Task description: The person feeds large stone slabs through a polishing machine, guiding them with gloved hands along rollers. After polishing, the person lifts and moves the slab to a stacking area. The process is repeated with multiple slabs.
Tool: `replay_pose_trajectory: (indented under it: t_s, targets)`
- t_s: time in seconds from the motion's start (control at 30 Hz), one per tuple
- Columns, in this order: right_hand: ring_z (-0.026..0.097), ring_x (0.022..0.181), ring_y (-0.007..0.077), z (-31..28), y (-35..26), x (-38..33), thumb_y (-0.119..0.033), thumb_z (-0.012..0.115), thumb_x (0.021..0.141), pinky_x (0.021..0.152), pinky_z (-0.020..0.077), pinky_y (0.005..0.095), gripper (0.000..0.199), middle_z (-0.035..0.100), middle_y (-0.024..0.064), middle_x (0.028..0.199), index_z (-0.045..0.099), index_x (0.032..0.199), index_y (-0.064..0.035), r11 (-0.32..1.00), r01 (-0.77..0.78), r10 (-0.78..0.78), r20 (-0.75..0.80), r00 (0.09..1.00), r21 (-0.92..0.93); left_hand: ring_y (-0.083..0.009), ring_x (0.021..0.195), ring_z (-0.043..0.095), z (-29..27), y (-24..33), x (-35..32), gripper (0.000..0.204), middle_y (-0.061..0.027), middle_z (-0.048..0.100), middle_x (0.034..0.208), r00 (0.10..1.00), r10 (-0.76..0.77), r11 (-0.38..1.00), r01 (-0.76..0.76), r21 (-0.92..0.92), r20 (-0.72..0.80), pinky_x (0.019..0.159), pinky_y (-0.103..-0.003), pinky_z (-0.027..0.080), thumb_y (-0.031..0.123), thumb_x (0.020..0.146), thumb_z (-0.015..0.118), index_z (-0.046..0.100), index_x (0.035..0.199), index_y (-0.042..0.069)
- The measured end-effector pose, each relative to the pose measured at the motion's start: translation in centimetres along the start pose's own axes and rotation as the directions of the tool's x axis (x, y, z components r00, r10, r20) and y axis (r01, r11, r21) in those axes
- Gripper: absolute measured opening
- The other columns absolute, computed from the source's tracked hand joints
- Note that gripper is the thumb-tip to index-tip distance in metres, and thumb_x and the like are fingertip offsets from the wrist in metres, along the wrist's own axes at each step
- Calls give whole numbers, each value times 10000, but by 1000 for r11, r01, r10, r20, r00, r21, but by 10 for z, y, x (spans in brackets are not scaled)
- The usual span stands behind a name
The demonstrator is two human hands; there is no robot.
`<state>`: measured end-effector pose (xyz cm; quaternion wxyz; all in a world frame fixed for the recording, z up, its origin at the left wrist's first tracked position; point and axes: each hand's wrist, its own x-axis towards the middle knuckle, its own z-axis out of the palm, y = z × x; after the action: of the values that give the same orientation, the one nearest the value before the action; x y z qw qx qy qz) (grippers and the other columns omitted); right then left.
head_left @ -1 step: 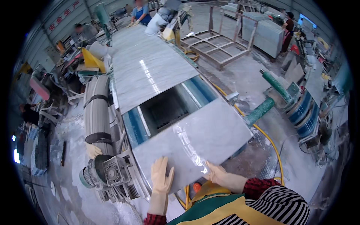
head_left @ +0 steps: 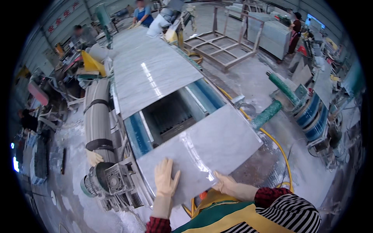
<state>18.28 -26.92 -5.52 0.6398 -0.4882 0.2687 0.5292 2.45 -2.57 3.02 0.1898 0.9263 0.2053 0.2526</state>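
- Slab (head_left: 206, 151) by the person is lying just in front of the body, and it is looking a tiny bit nearer than before. The green bar (head_left: 268, 114) is showing slightly further left.
- Left hand (head_left: 166, 178) is resting flat on the slab, fingers straight, gripping nothing.
- Right hand (head_left: 227, 184) is touching the near edge. Some fingertips are hiding, so I am not able to tell if they are squeezing.
- Past the slab, I am seeing a deep, dark box (head_left: 167, 110). Shadow is blurring the bumps (head_left: 179, 123) at its bottom.
- The lower edge is cutting off the apron (head_left: 211, 217).
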Motion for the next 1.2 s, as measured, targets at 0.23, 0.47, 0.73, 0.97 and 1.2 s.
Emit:
replay_pose_trajectory:
  t_s: [0.23,0.47,0.73,0.97,1.2]
  targets:
    - [589,1366,416,-48,20,-31,-383,591,1121,1124,539,445,694,546,306,1473,333,1588,61,991,-108,124,218,968,-85,-396,1217,674,28,-53,106,617,-253,708,1307,816,-284,953,298,54,503,1045,-442,517,521,984,706,698,1309,-2]
    - [420,1533,409,-56,30,12,-380,706,1049,1221,467,473,827,246,344,1701,289,1667,-22,982,-166,187,309,932,-96,-258,684,648,-24,-4,96,494,-183,685,743,880,-252,958,285,-23,402,690,-385,519,419,892,845,756,1018,-51]
    - [684,1258,244,-129,4,-2,-249,783,988,1064,551,315,713,673,155,1427,470,1594,-41,637,720,-309,765,565,-275,-495,1434,480,-94,121,106,624,-318,536,1538,544,-562,789,579,205,623,1223,-550,358,328,1019,646,535,1537,-1]
    - [695,1189,205,-178,-165,-84,-239,798,972,994,580,360,527,730,97,1321,655,1418,3,797,454,-376,261,889,-399,-77,684,551,31,166,114,318,10,637,776,868,-451,795,496,-348,206,619,-240,414,211,881,887,752,963,-65]
    - [725,1040,239,-301,-327,-193,-139,846,818,913,557,357,496,772,120,1151,719,1268,26,682,667,-713,-71,697,-300,-171,840,709,170,336,174,506,-69,773,994,862,-376,754,498,-429,342,782,-285,539,445,984,742,772,1163,-27]
